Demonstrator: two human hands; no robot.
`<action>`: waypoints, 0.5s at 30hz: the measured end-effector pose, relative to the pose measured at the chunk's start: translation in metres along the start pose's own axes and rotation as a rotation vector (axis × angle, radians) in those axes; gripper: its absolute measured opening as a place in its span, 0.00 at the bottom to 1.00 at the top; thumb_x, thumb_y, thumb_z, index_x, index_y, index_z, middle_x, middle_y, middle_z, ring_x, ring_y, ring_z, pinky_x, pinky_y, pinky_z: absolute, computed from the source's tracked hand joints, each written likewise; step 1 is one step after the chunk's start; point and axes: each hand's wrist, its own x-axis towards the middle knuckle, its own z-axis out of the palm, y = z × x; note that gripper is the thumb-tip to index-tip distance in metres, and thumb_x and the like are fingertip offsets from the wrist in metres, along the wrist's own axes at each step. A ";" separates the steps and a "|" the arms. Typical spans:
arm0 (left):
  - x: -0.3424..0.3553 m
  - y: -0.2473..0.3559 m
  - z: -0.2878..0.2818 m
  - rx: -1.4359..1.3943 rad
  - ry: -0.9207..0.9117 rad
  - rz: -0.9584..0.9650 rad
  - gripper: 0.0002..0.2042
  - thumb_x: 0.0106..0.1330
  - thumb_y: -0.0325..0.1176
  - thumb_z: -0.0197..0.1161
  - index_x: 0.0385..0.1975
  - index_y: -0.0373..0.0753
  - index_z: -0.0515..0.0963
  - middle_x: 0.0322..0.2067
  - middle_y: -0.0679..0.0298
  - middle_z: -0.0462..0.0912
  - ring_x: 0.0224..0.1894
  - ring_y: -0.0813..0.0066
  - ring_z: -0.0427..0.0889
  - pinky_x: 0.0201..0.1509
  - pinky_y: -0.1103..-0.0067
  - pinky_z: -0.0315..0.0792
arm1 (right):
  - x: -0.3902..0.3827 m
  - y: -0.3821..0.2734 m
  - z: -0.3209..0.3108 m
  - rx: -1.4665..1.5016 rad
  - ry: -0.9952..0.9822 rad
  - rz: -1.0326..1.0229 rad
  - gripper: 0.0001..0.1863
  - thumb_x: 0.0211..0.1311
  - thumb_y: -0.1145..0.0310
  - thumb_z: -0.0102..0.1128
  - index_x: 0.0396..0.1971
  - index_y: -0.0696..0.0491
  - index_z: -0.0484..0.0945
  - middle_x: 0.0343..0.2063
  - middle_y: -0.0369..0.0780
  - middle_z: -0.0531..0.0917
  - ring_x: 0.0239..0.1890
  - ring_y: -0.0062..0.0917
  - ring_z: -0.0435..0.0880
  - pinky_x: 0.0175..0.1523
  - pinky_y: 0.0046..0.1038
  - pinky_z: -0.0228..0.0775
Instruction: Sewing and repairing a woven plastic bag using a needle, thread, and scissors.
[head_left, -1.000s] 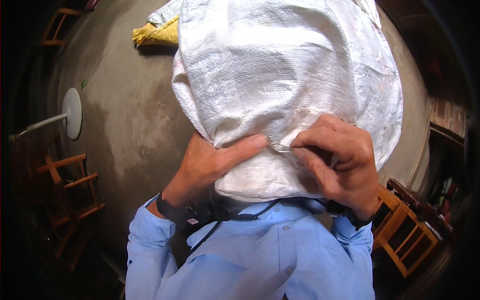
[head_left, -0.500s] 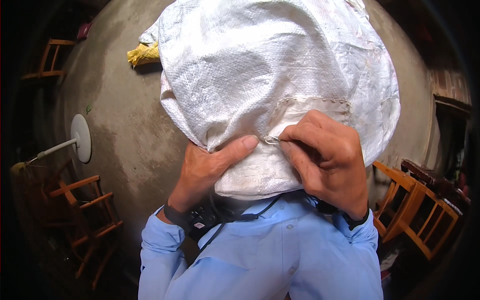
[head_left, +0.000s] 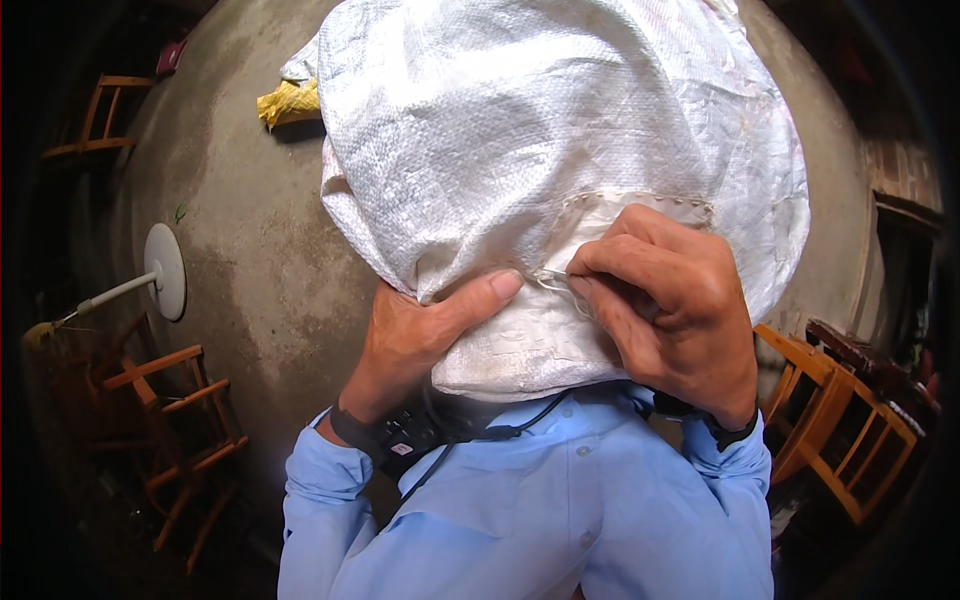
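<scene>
A large white woven sack (head_left: 480,130) spreads over my lap and fills the middle of the view. A paler patch (head_left: 590,225) with a line of coarse stitches along its upper edge lies on it. My left hand (head_left: 420,335) grips a fold of the sack, thumb on top and fingers hidden underneath. Just right of that thumb, my right hand (head_left: 670,310) is closed in a pinch on a thin needle (head_left: 553,272), mostly covered by the fingers. A loop of pale thread (head_left: 562,288) hangs by the fingertips, against the cloth.
A white round-based stand (head_left: 165,272) lies tipped on the concrete floor (head_left: 250,230) at left. Wooden chairs (head_left: 180,400) stand lower left, and another wooden chair (head_left: 840,420) is at right. Yellow sacking (head_left: 290,103) shows behind the sack. A dark cable (head_left: 510,432) crosses my waist.
My right hand has shifted slightly right and away from the left thumb, and more thread shows at its fingertips. The left hand keeps its hold on the sack.
</scene>
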 end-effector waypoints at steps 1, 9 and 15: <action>0.000 0.001 0.001 -0.009 -0.002 -0.009 0.25 0.64 0.32 0.75 0.59 0.29 0.77 0.51 0.57 0.85 0.49 0.72 0.84 0.54 0.76 0.80 | 0.000 -0.001 -0.001 -0.001 -0.002 -0.009 0.09 0.49 0.86 0.70 0.32 0.61 0.84 0.23 0.43 0.79 0.24 0.32 0.81 0.28 0.30 0.67; -0.012 0.002 0.014 -0.126 0.031 -0.016 0.28 0.62 0.30 0.76 0.61 0.29 0.76 0.53 0.56 0.83 0.52 0.70 0.83 0.56 0.75 0.79 | -0.007 -0.010 -0.010 -0.053 0.076 -0.047 0.10 0.50 0.86 0.71 0.33 0.61 0.84 0.24 0.43 0.79 0.24 0.32 0.81 0.29 0.31 0.69; -0.007 -0.015 0.031 -0.195 0.098 0.058 0.28 0.63 0.33 0.75 0.62 0.31 0.76 0.54 0.58 0.82 0.53 0.71 0.81 0.59 0.75 0.77 | -0.008 0.004 -0.013 -0.161 0.078 -0.055 0.09 0.51 0.84 0.71 0.32 0.59 0.83 0.24 0.42 0.77 0.24 0.35 0.81 0.29 0.34 0.70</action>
